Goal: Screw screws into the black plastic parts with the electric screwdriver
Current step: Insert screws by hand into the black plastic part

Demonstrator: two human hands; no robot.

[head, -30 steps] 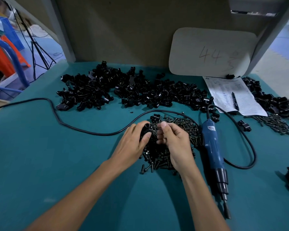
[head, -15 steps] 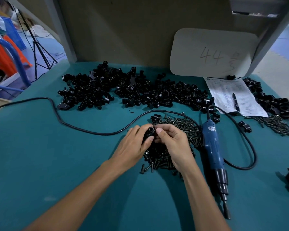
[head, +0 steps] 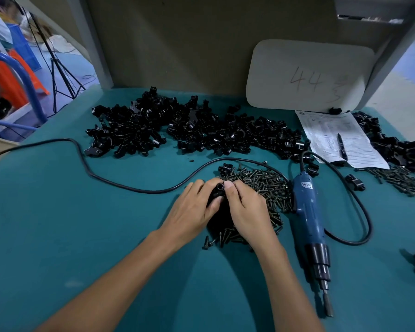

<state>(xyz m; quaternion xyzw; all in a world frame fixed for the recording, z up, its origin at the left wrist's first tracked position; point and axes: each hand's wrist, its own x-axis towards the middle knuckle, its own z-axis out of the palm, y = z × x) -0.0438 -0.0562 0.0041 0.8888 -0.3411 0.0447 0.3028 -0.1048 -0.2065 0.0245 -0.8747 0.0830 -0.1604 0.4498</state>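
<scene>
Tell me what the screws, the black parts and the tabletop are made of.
Screws: probably metal, dark with a dull bronze glint.
Black parts: likely moulded plastic, glossy highlights on smooth edges.
Tabletop: seemingly a matte teal rubber or fabric mat; no shine, so hard to say.

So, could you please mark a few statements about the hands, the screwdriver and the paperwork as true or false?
1. The left hand and right hand together hold one black plastic part over the screw pile. True.
2. The right hand grips the electric screwdriver. False: it lies untouched on the table, to the right of that hand.
3. A pen lies on the paper sheet. True.
4. The white board reads 17. False: it reads 44.
</scene>
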